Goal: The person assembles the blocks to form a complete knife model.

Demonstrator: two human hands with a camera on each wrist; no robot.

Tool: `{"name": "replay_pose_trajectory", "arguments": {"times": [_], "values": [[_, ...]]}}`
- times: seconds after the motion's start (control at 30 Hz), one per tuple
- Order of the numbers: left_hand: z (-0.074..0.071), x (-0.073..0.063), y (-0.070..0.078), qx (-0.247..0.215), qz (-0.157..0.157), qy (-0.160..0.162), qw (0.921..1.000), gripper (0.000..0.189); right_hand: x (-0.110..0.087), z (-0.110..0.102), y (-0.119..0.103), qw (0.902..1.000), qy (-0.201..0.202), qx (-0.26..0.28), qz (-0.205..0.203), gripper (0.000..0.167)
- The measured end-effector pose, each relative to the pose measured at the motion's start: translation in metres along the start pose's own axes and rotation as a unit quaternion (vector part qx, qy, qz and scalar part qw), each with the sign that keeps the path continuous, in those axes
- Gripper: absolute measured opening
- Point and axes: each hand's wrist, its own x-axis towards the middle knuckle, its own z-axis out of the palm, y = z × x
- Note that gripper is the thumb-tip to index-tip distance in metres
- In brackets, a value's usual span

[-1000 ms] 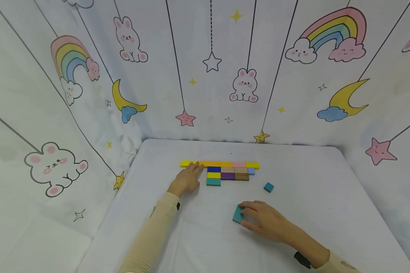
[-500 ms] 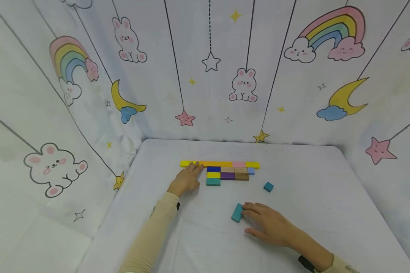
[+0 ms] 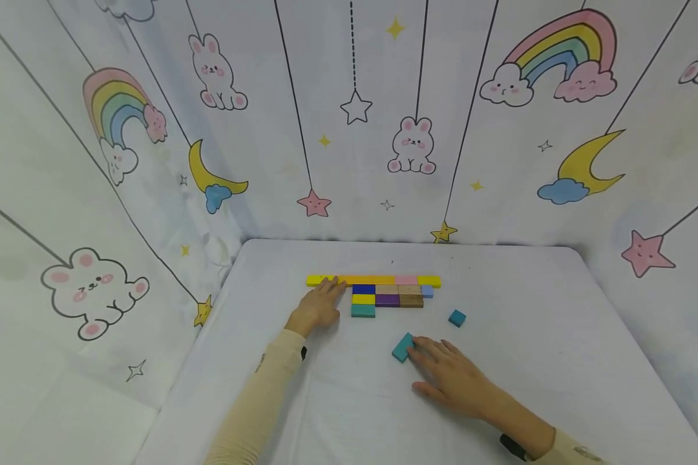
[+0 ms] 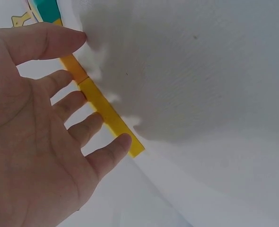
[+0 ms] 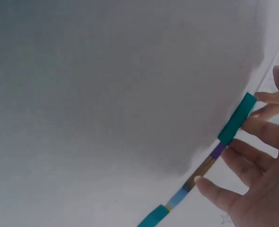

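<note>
In the head view, a teal block (image 3: pixel 403 347) lies tilted on the table, with my right hand (image 3: pixel 456 381) just to its right. The fingertips of that hand touch the block's right side while its thumb stays apart from it. Up close in the right wrist view, the straight fingers reach to the teal block (image 5: pixel 237 119). My left hand (image 3: pixel 316 309) rests with outstretched fingertips on the yellow end block (image 3: pixel 321 280) of a long row. From the left wrist, its spread fingers line up along that yellow block (image 4: pixel 106 111).
Below the long row sit several joined blocks, among them a dark blue one (image 3: pixel 363 289), a purple one (image 3: pixel 387 300), a brown one (image 3: pixel 410 301) and a green one (image 3: pixel 363 310). A loose blue cube (image 3: pixel 457 318) lies to the right on the white table (image 3: pixel 535 349).
The right hand's thumb has come away from the teal block. That block has shifted slightly away from the body and turned, with the fingertips still at it. The left hand stays put.
</note>
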Motion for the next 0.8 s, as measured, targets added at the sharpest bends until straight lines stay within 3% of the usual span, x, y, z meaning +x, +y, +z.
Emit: {"name": "replay_pose_trajectory", "arguments": {"times": [0.2, 0.53, 0.8], "values": [[-0.001, -0.001, 0.001, -0.008, 0.000, 0.003, 1.0000, 0.073, 0.008, 0.001, -0.003, 0.9994, -0.032, 0.013, 0.004, 0.076], [0.000, 0.000, 0.003, -0.003, 0.005, 0.002, 1.0000, 0.073, 0.021, 0.001, -0.004, 0.9984, -0.054, -0.016, 0.010, 0.062], [-0.003, -0.002, 0.003, 0.004, 0.002, 0.004, 1.0000, 0.073, 0.035, -0.002, -0.006, 0.9990, -0.034, -0.027, 0.005, 0.057]]}}
